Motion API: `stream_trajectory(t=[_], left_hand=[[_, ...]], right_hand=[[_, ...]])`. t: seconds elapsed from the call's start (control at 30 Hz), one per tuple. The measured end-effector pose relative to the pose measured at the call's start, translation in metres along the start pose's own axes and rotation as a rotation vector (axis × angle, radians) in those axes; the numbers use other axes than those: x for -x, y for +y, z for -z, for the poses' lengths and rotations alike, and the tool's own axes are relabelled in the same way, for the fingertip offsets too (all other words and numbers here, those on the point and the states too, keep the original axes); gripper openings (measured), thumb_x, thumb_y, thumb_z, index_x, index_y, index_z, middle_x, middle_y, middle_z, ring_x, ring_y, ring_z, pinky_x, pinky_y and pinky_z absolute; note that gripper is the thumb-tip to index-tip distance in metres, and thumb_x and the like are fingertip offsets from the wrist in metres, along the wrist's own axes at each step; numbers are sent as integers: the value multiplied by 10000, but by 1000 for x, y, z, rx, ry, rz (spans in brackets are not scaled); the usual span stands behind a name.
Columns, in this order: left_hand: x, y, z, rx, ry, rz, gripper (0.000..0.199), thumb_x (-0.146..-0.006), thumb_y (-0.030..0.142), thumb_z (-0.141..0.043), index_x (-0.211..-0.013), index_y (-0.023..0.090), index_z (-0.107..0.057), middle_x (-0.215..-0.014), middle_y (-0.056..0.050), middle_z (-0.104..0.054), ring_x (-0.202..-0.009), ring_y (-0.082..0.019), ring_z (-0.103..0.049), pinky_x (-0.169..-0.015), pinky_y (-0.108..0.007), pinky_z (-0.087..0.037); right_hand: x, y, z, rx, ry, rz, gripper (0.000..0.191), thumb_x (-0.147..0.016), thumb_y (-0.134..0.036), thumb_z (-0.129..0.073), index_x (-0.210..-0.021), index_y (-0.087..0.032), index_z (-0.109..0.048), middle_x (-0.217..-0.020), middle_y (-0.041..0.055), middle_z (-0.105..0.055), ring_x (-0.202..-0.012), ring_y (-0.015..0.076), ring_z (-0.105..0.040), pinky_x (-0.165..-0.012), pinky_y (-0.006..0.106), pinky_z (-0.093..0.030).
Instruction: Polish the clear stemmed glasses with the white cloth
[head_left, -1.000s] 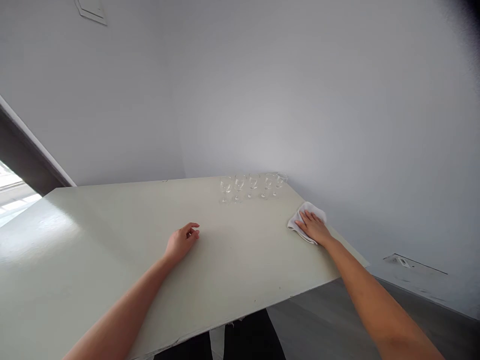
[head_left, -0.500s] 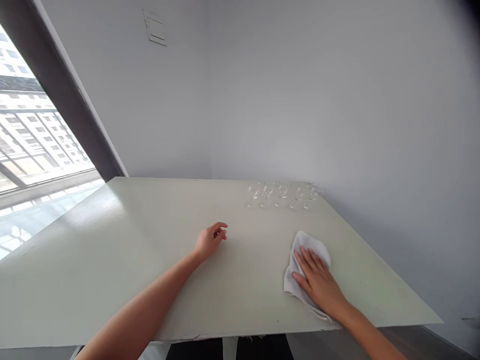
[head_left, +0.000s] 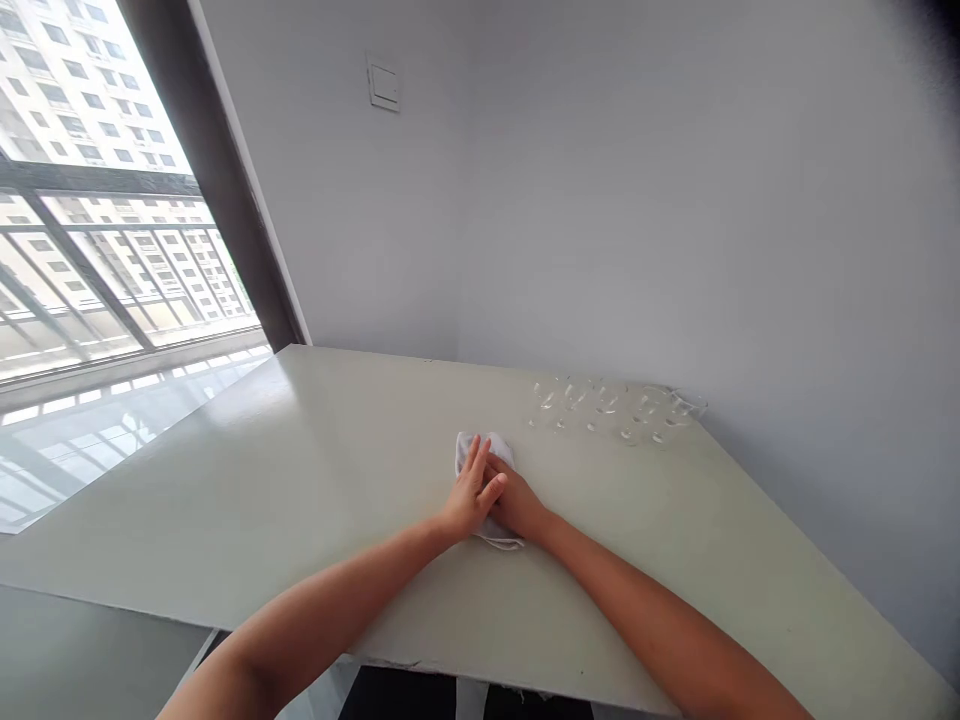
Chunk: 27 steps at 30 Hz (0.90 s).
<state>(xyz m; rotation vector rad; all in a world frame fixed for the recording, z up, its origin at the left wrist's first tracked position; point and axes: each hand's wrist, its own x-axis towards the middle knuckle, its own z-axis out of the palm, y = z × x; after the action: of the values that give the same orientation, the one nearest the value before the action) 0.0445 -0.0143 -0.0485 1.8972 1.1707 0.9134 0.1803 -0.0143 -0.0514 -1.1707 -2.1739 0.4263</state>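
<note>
Since our left hand [head_left: 471, 492] lies across our right hand [head_left: 519, 507], fingers spread, the right's fingers are hidden — we cannot tell their state. Both rest on a white cloth [head_left: 484, 450] mid-table [head_left: 300, 480], with faint stemmed glasses [head_left: 611, 410] near the far edge.

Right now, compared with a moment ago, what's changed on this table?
The right hand has slid the white cloth leftward to the middle of the table, and the left hand has moved in to meet it there. The row of wine glasses stayed at the far edge.
</note>
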Motion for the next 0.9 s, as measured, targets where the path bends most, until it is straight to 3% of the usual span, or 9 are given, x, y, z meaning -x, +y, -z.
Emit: stream_trajectory(t=[0.1, 0.23, 0.37, 0.47, 0.57, 0.67, 0.77, 0.9], left_hand=[[-5, -11, -10, -139, -32, 85, 633, -858, 522, -246, -1383, 176, -173, -1470, -98, -94, -1344, -207, -66, -1090, -386, -145], [-23, -21, -15, -387, -117, 78, 792, -772, 537, -415, -1387, 116, -149, -1466, -139, -26, -1341, -258, 1, -1089, -436, -67], [-58, -32, -7, -545, -172, 16, 811, -732, 540, -445, -1366, 88, -219, -1463, -151, -43, -1338, -294, 14, -1085, -437, -37], [-92, -47, 15, -645, -158, 88, 736, -754, 528, -407, -1333, 90, -291, -1458, -166, -74, -1337, -306, -30, -1074, -435, -52], [-117, -67, 54, -684, -103, 189, 694, -767, 497, -403, -1316, 84, -307, -1449, -196, -87, -1335, -315, -52, -1059, -443, -78], [-118, -90, 110, -714, -9, 309, 669, -776, 485, -402, -1308, 91, -302, -1441, -215, -112, -1330, -329, -74, -1040, -468, -96], [-94, -112, 173, -751, 125, 483, 658, -796, 471, -376, -1298, 54, -294, -1424, -259, -115, -1322, -358, -75, -1022, -500, -100], [-32, -134, 254, -793, 295, 740, 667, -805, 460, -363, -1288, 5, -298, -1409, -298, -105, -1312, -391, -73, -1013, -515, -112]], right_hand=[[-3, 13, 2, -154, 238, -107, 295, -770, -208, -413, -986, -209, -613, -1104, 79, -585, -1045, 218, -516, -903, 399, -408], [5, 35, 7, -309, 459, -391, 269, -698, -181, -387, -851, -190, -608, -876, 63, -625, -809, 201, -563, -752, 360, -456], [6, 45, 4, -444, 477, -534, 278, -670, -212, -421, -880, -183, -601, -884, 55, -629, -730, 182, -554, -651, 306, -444], [5, 44, 3, -481, 459, -560, 268, -661, -216, -436, -869, -187, -603, -893, 49, -624, -679, 159, -533, -620, 286, -432], [6, 42, 3, -537, 443, -572, 259, -659, -226, -447, -862, -193, -605, -857, 43, -620, -643, 148, -519, -599, 280, -434], [7, 41, 5, -606, 438, -580, 257, -655, -236, -457, -859, -196, -607, -792, 35, -615, -628, 146, -520, -582, 275, -442], [8, 41, 5, -639, 442, -586, 243, -640, -229, -467, -828, -190, -615, -735, 30, -608, -601, 140, -516, -573, 271, -447], [8, 43, 4, -643, 435, -576, 226, -627, -219, -474, -793, -182, -623, -711, 29, -609, -590, 132, -516, -575, 265, -446]])
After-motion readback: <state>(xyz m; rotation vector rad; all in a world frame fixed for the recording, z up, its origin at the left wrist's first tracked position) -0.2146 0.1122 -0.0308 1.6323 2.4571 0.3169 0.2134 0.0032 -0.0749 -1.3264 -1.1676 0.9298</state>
